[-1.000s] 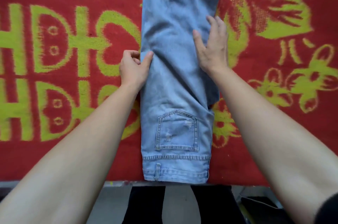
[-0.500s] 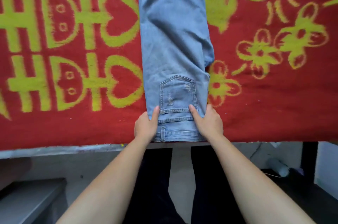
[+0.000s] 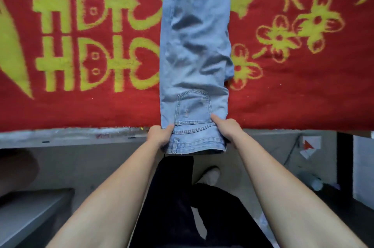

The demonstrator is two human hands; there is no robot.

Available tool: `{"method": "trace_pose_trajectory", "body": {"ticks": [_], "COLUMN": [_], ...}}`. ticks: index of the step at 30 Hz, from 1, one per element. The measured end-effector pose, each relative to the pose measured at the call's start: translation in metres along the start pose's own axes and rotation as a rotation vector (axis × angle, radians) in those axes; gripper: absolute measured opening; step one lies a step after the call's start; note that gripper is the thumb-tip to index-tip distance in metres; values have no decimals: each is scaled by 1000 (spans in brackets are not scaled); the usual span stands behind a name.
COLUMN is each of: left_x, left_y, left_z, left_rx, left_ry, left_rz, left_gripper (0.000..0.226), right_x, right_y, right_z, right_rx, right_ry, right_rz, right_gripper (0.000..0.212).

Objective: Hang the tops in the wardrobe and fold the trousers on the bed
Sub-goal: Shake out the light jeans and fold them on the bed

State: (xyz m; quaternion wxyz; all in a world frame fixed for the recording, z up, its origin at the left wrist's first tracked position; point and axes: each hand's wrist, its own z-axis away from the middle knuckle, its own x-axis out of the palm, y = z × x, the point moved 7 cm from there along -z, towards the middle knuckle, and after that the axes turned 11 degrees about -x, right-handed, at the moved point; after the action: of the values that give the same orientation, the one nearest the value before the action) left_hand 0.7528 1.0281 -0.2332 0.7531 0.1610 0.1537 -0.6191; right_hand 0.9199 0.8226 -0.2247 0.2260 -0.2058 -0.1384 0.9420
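Observation:
A pair of light blue jeans (image 3: 195, 49), folded lengthwise leg on leg, lies straight across the red blanket (image 3: 293, 95) on the bed, back pocket up. The waistband end hangs just past the bed's near edge. My left hand (image 3: 159, 135) grips the waistband's left corner, thumb on top. At the waistband's right corner my right hand (image 3: 227, 129) holds the denim, thumb pressed by the pocket. The far leg ends run out of view at the top.
The blanket carries yellow-green characters at left and flowers at right. The bed's grey edge (image 3: 70, 133) runs across the middle. Below are the floor, my dark trousers and one foot (image 3: 209, 175), a grey box (image 3: 30, 211) at lower left and clutter at right.
Both hands came down from the middle of the jeans to the waistband and gripped its corners. The waistband now sits lifted past the bed edge toward me.

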Motion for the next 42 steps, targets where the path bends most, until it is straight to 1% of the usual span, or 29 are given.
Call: {"method": "trace_pose_trajectory", "body": {"ticks": [1, 2, 4, 5, 6, 8, 9, 11, 12, 14, 16, 17, 20, 22, 23, 25, 27, 29, 30, 31, 33, 34, 36, 38, 40, 42], "left_x": [4, 9, 17, 20, 20, 18, 17, 19, 21, 21, 10, 2, -30, -46, -54, -71, -88, -97, -98, -96, -90, -89, -86, -81, -76, -74], "left_y": [-7, -13, -23, -27, -32, -43, -49, -56, -58, -55, -42, -32, 7, 40, 59, 102, 144, 175, 181, 184, 182, 179, 175, 177, 183, 190], "left_z": [6, 10, 22, 28, 31, 34, 40, 50, 55, 60, 64, 66, 75, 75, 74, 68, 57, 39, 26, 16, -8, -17, -35, -45, -49, -51], "left_rx": [26, 65, 109, 115, 119, 81, 41, -49, -86, -106, -60, -17, 143, 207, 220, 252, 297, 289, 253, 215, 190, 196, 227, 258, 293, 295], "left_ry": [4, 1, -47, -69, -71, -42, -40, -101, -144, -181, -168, -146, -53, -60, -77, -100, -143, -212, -216, -195, -113, -62, 17, 53, 115, 177], "left_rz": [74, 126, 225, 263, 304, 374, 404, 469, 499, 560, 667, 711, 753, 780, 801, 845, 956, 1044, 1022, 951, 726, 624, 443, 277, 89, -26], "left_gripper": [57, 51, 39, 35, 34, 38, 38, 37, 39, 47, 54, 54, 47, 37, 32, 25, 22, 25, 27, 31, 38, 41, 56, 65, 68, 75], "right_x": [3, 8, 17, 17, 16, 13, 12, 11, 8, -3, -17, -24, -41, -50, -57, -72, -86, -100, -106, -108, -108, -107, -105, -102, -99, -90], "right_y": [-1, 1, 12, 17, 25, 46, 52, 59, 62, 58, 46, 36, -3, -38, -56, -95, -133, -157, -162, -164, -161, -159, -158, -158, -157, -156], "right_z": [6, 8, 21, 30, 36, 44, 51, 62, 63, 66, 67, 69, 62, 53, 47, 29, 9, -16, -28, -38, -58, -67, -74, -75, -74, -79], "right_rx": [-49, -105, -176, -193, -195, -144, -101, -45, -44, -101, -165, -193, -291, -320, -321, -325, -341, -310, -292, -281, -292, -313, -338, -348, -369, -377], "right_ry": [10, -4, -43, -37, -12, 6, -18, -68, -69, -26, 40, 58, 40, 13, 21, 47, 54, 104, 165, 203, 247, 259, 288, 325, 383, 394], "right_rz": [7, -40, -206, -238, -237, -252, -273, -290, -269, -279, -361, -413, -526, -561, -561, -582, -679, -754, -721, -649, -392, -258, -16, 190, 278, 325], "right_gripper": [77, 63, 37, 27, 24, 35, 34, 27, 28, 41, 56, 55, 31, 17, 13, 18, 19, 35, 38, 35, 28, 32, 42, 49, 58, 68]}}
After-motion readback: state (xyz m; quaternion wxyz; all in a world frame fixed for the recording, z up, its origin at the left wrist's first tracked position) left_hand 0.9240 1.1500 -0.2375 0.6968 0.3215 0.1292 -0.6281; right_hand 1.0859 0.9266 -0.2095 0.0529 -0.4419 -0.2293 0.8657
